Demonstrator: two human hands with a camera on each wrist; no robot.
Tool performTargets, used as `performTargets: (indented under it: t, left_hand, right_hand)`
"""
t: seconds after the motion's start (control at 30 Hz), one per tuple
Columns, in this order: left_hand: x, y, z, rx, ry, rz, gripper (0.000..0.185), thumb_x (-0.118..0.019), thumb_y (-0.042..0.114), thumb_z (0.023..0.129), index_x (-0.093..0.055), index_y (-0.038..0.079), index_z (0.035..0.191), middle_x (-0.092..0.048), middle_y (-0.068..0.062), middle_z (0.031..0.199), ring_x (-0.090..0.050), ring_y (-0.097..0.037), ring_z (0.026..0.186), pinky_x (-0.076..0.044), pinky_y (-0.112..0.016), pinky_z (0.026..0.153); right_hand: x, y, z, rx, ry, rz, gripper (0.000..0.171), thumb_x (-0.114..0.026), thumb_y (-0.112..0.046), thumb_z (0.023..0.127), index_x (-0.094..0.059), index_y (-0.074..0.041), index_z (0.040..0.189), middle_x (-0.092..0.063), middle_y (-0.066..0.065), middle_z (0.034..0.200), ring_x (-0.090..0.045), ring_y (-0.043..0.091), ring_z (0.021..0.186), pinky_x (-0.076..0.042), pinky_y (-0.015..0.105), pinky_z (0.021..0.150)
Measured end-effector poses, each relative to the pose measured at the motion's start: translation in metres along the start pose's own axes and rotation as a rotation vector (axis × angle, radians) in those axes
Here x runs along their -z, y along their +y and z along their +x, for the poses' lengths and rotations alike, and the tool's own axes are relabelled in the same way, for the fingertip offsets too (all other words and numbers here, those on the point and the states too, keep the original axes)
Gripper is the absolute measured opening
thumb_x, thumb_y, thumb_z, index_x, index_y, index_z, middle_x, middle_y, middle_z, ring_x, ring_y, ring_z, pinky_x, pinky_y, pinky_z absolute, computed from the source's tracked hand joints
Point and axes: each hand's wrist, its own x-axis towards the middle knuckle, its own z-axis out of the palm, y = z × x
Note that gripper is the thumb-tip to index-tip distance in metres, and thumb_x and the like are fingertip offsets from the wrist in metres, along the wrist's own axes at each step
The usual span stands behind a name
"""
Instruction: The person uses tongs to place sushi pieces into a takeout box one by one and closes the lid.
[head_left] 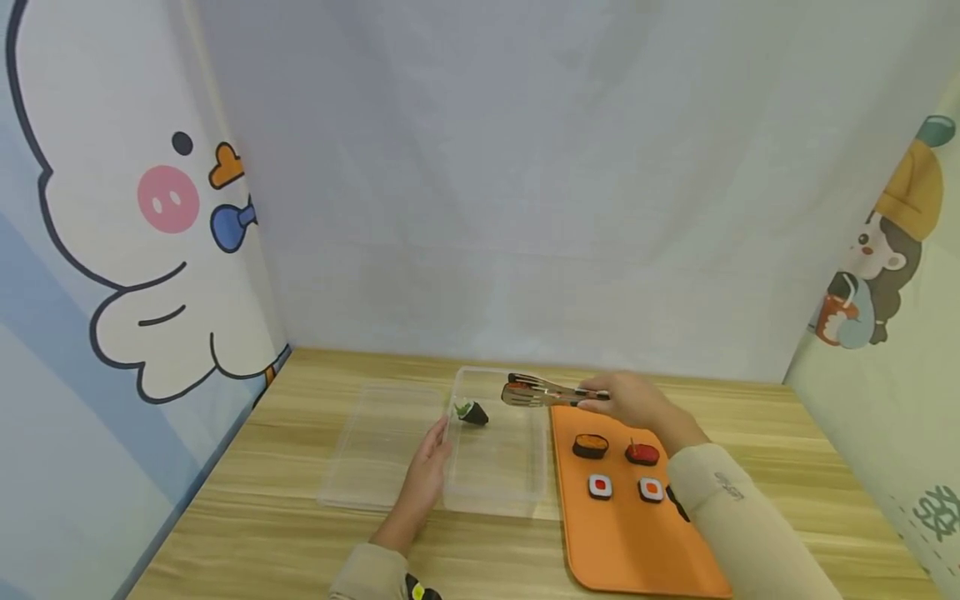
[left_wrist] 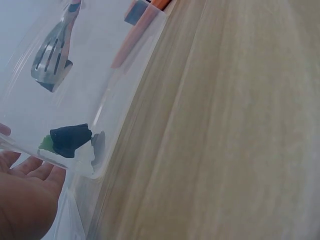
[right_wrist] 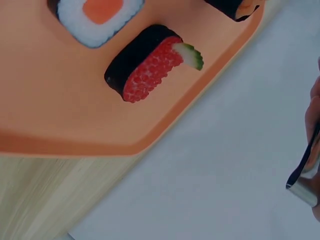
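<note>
In the head view my left hand (head_left: 429,465) holds the left wall of a clear plastic container (head_left: 495,500), its fingers (left_wrist: 42,171) outside the rim in the left wrist view. A toy sushi hand roll (head_left: 472,412), black with a green and white end, lies inside near that wall. My right hand (head_left: 628,402) grips metal serving tongs (head_left: 536,392), whose slotted ends hover over the container's far right part. Something dark and orange-red shows between those ends, mostly hidden. Only the tongs' handle bend (right_wrist: 304,185) shows in the right wrist view.
Right of the container lies an orange tray (head_left: 622,550) with orange-topped sushi (head_left: 590,446), red roe sushi (head_left: 642,454), two square rolls (head_left: 600,487) and a dark piece (head_left: 677,503) partly behind the sleeve. A clear lid (head_left: 378,450) lies to the left. A pale curtain (head_left: 495,208) stands behind.
</note>
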Motion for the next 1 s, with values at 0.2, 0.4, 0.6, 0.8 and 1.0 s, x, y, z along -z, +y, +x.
performTargets:
  t: [0.2, 0.4, 0.6, 0.8, 1.0]
  left_hand:
    - [-0.001, 0.000, -0.001, 0.015, -0.002, 0.006, 0.050, -0.035, 0.011, 0.105, -0.026, -0.002, 0.151, -0.021, -0.028, 0.154, -0.019, -0.045, 0.140, -0.014, -0.057, 0.113]
    - [0.000, -0.001, 0.000, 0.025, -0.001, 0.004, 0.049, -0.035, 0.011, 0.105, -0.026, -0.001, 0.152, -0.021, -0.028, 0.154, -0.018, -0.045, 0.141, -0.013, -0.057, 0.114]
    - [0.000, -0.002, -0.001, 0.027, -0.002, 0.002, 0.050, -0.035, 0.013, 0.105, -0.025, 0.000, 0.152, -0.021, -0.027, 0.154, -0.018, -0.045, 0.140, -0.014, -0.057, 0.113]
    - [0.000, -0.002, -0.001, 0.019, -0.005, -0.008, 0.050, -0.036, 0.011, 0.105, -0.025, -0.002, 0.151, -0.021, -0.028, 0.154, -0.019, -0.045, 0.140, -0.014, -0.057, 0.113]
    - [0.001, -0.001, 0.000, 0.016, 0.002, 0.002, 0.050, -0.036, 0.012, 0.105, -0.026, -0.002, 0.151, -0.020, -0.028, 0.154, -0.017, -0.045, 0.141, -0.014, -0.056, 0.114]
  right_hand:
    - [-0.003, -0.002, 0.003, 0.017, -0.005, -0.009, 0.046, -0.062, -0.035, 0.096, -0.064, -0.003, 0.128, -0.062, 0.016, 0.126, -0.056, 0.037, 0.115, -0.047, 0.054, 0.093]
    - [-0.002, -0.004, 0.006, 0.022, -0.025, -0.041, 0.044, -0.062, -0.035, 0.096, -0.065, -0.004, 0.127, -0.064, 0.014, 0.122, -0.060, 0.033, 0.108, -0.051, 0.051, 0.088]
    - [0.003, -0.008, 0.010, 0.022, -0.052, -0.085, 0.042, -0.062, -0.035, 0.096, -0.066, -0.005, 0.126, -0.067, 0.010, 0.117, -0.064, 0.027, 0.098, -0.054, 0.045, 0.078]
    - [0.006, -0.012, 0.011, 0.010, -0.067, -0.120, 0.042, -0.063, -0.035, 0.096, -0.066, -0.007, 0.126, -0.068, 0.007, 0.112, -0.064, 0.017, 0.083, -0.053, 0.035, 0.066]
    - [0.011, -0.014, 0.010, 0.002, -0.065, -0.105, 0.044, -0.063, -0.035, 0.096, -0.064, -0.005, 0.128, -0.068, 0.009, 0.114, -0.065, 0.018, 0.084, -0.053, 0.036, 0.067]
